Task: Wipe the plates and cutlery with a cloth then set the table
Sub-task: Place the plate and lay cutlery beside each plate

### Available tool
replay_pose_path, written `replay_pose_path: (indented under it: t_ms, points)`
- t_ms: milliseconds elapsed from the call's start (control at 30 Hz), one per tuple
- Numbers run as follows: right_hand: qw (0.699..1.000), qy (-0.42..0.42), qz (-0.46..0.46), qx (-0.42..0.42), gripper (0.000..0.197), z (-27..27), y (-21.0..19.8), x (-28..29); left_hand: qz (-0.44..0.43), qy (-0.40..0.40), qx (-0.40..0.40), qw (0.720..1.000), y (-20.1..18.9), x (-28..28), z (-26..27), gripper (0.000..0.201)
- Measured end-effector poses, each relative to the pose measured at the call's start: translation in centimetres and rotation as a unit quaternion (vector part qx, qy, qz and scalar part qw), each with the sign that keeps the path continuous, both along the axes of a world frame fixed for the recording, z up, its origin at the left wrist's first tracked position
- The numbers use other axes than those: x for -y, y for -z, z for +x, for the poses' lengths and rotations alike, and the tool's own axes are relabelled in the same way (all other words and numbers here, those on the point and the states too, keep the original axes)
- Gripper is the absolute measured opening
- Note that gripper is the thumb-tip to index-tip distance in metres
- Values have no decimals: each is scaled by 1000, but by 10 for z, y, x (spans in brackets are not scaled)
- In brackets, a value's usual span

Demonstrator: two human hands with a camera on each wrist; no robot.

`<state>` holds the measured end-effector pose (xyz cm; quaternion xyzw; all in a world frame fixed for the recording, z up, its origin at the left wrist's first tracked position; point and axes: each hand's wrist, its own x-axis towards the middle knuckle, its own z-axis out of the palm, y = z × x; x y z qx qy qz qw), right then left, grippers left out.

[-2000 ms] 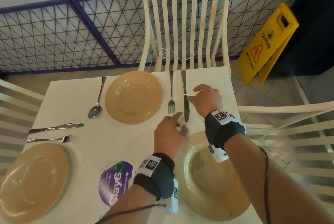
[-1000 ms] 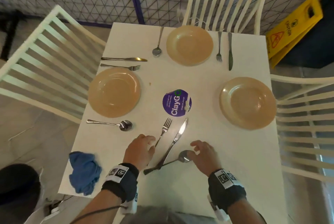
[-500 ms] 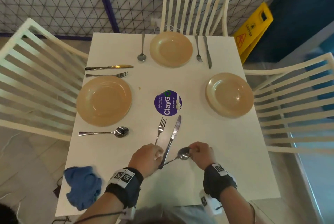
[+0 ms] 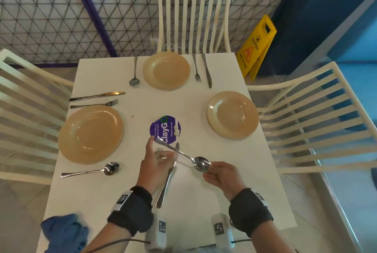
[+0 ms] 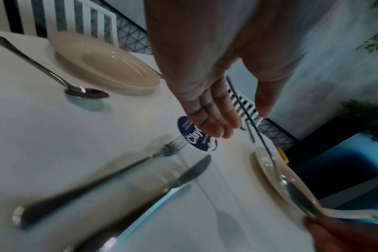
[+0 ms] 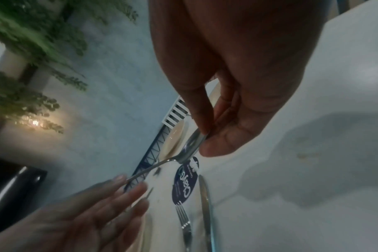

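The right hand (image 4: 221,177) pinches a spoon (image 4: 201,163) by its bowl, thumb and fingers closed on the metal, lifted above the near edge of the white table (image 4: 234,171). The handle slants toward the left hand (image 4: 156,163), whose fingers are straight and spread (the handle's tip at a fingertip). Beneath them a fork (image 5: 140,158) and knife (image 4: 165,185) lie side by side, just short of the purple sticker (image 4: 165,129).

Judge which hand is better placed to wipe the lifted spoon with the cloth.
Left. The right hand pinches the spoon by its bowl, so it is taken. The left hand is open, only touching the handle tip, and the cloth lies at the table's near-left corner, on its side.
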<state>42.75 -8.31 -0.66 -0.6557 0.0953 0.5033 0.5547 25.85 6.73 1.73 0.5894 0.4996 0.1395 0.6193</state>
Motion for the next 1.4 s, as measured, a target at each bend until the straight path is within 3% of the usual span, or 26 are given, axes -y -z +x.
replay_pose_path:
  t_ms: [133, 200, 300, 367, 467, 567, 667, 767, 833, 967, 1033, 1200, 1400]
  points:
    - [994, 36, 62, -84, 21, 11, -4, -8, -39, 1, 9, 999, -3, 11, 56, 36]
    - [989, 38, 90, -108, 21, 19, -5, -11, -15, -1, -5, 1000, -2, 16, 80, 23]
    - [985, 26, 118, -123, 25, 33, -6, -15, 39, -4, -50, 998, 3, 18, 108, 22]
    - [983, 18, 129, -130, 24, 42, -4, -15, 15, 4, -78, 997, 10, 19, 121, 28]
    - [981, 4, 141, -137, 23, 54, -2, -14, -28, 13, -72, 997, 15, 22, 138, 11]
    - [990, -55, 102, -86, 18, 69, -6, -14, -39, 0, -66, 997, 19, 21, 147, 13]
    - [985, -146, 18, 86, 17, 98, 3, -14, -32, 2, -86, 996, 16, 13, 151, 15]
    - [905, -255, -92, 328, 21, 129, 11, -13, -12, 16, -119, 993, 17, -1, 152, 20]
    - [842, -307, -100, 432, 15, 146, 17, -16, -3, 20, -134, 991, 19, -13, 153, 25]
    - [684, -474, -164, 531, 47, 163, 40, -24, -6, 22, -180, 983, 23, -30, 160, 27]
    - [639, -518, -203, 531, 53, 165, 51, -23, 6, 16, -199, 980, 23, -35, 166, 23]
    - [615, -538, -222, 532, 52, 157, 57, -8, 99, 64, -236, 965, 18, -42, 177, 19]
    - [632, -537, -215, 516, 52, 138, 55, 14, 205, 146, -285, 925, 11, -46, 192, 19]
